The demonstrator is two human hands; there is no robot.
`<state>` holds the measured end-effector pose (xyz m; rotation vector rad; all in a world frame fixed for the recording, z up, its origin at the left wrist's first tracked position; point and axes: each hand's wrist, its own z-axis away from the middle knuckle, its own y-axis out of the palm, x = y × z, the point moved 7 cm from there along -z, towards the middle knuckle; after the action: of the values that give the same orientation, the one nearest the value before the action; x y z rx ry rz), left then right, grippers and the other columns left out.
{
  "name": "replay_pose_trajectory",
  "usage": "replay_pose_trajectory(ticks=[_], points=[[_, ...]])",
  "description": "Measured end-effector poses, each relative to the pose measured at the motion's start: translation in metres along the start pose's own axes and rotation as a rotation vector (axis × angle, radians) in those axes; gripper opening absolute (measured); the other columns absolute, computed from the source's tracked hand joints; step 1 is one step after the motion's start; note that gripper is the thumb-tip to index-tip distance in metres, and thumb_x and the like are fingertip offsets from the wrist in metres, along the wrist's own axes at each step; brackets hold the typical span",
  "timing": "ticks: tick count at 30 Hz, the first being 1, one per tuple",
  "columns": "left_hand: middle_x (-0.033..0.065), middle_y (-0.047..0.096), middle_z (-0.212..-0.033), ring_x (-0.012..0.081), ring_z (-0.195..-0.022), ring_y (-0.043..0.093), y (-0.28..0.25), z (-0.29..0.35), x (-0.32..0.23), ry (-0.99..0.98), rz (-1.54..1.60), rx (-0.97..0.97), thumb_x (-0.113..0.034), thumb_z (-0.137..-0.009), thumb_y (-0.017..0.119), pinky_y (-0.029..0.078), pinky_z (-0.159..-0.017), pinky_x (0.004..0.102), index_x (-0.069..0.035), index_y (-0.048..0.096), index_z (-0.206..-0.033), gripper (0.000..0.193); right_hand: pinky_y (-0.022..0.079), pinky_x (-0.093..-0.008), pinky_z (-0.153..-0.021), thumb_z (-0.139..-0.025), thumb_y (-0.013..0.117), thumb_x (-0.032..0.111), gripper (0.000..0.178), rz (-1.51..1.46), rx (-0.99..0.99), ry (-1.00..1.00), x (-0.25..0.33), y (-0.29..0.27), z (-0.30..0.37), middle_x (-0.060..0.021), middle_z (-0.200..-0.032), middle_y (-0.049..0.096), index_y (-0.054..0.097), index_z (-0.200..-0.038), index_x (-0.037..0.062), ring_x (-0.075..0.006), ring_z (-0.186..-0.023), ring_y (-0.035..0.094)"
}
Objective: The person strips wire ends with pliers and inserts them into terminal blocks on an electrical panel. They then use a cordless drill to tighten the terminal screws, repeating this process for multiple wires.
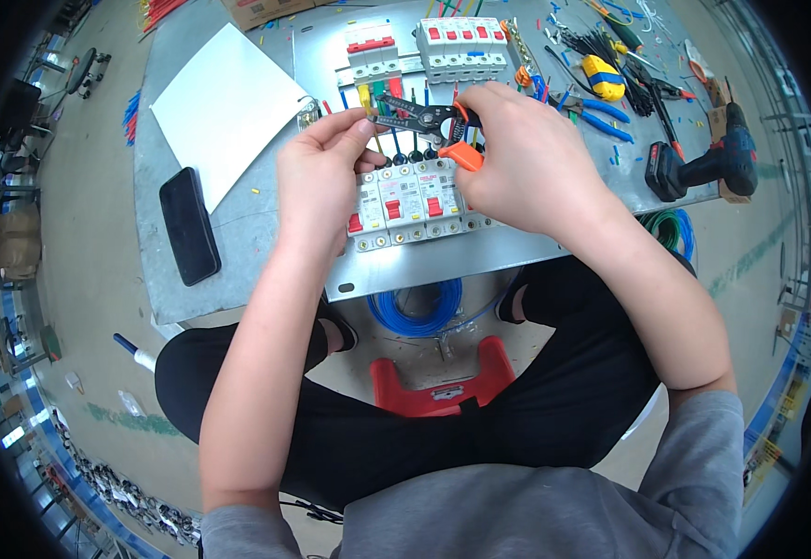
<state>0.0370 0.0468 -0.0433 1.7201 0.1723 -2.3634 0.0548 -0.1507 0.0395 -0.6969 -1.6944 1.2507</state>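
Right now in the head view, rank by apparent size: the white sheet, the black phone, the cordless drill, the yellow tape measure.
1. White sheet
2. Black phone and cordless drill: too alike to rank, and the drill sits at the bent rim
3. Yellow tape measure

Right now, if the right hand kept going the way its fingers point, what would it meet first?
Probably the left hand: the right hand points left along the wire stripper both hands hold. Depth is unclear.
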Motion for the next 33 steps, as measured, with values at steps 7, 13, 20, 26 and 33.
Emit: replay_pose_trajectory(ticks=[7, 13, 20, 26, 33], points=[[0.0081, 0.078, -0.098, 0.0094, -0.084, 0.070, -0.002, 0.002, 0.009, 0.020, 0.076, -0.017, -0.006, -0.110, 0.066, 0.058, -0.076, 0.0251, 0.001, 0.074, -0.131, 0.024, 0.062, -0.0480, -0.085, -0.081, 0.080, 0.019, 0.037, 0.021, -0.046, -0.055, 0.008, 0.005, -0.002, -0.0190, -0.106, 0.074, 0.070, -0.109, -0.0023, -0.0376, -0.102, 0.076], [0.0089, 0.078, -0.099, 0.0112, -0.086, 0.071, -0.002, 0.004, 0.013, 0.029, 0.131, -0.008, -0.003, -0.109, 0.066, 0.060, -0.079, 0.0275, 0.001, 0.074, -0.130, 0.023, 0.062, -0.0480, -0.085, -0.076, 0.078, 0.014, 0.038, 0.021, -0.065, -0.093, 0.015, 0.009, -0.006, -0.0198, -0.104, 0.074, 0.071, -0.107, -0.0041, -0.0392, -0.098, 0.076], [0.0101, 0.077, -0.102, 0.0137, -0.089, 0.072, -0.002, 0.007, 0.011, 0.004, 0.174, -0.025, 0.001, -0.107, 0.066, 0.059, -0.082, 0.0282, 0.004, 0.076, -0.124, 0.021, 0.063, -0.0471, -0.081, -0.073, 0.073, 0.011, 0.034, 0.037, -0.087, -0.123, 0.020, 0.012, -0.007, -0.0201, -0.099, 0.074, 0.071, -0.104, -0.0051, -0.0384, -0.094, 0.076], [0.0103, 0.077, -0.101, 0.0132, -0.090, 0.072, -0.002, 0.005, 0.014, -0.013, 0.171, -0.020, -0.001, -0.108, 0.066, 0.061, -0.083, 0.0299, 0.001, 0.073, -0.129, 0.023, 0.063, -0.0467, -0.079, -0.071, 0.073, 0.010, 0.033, 0.018, -0.107, -0.137, 0.020, 0.014, -0.007, -0.0206, -0.098, 0.073, 0.071, -0.100, -0.0049, -0.0384, -0.091, 0.077], [0.0107, 0.077, -0.100, 0.0130, -0.088, 0.072, -0.003, 0.003, 0.015, -0.020, 0.163, -0.022, -0.001, -0.108, 0.066, 0.062, -0.081, 0.0301, 0.001, 0.072, -0.128, 0.022, 0.063, -0.0459, -0.078, -0.072, 0.074, 0.010, 0.035, 0.024, -0.113, -0.156, 0.018, 0.014, -0.007, -0.0207, -0.099, 0.073, 0.072, -0.103, -0.0057, -0.0382, -0.091, 0.077]])
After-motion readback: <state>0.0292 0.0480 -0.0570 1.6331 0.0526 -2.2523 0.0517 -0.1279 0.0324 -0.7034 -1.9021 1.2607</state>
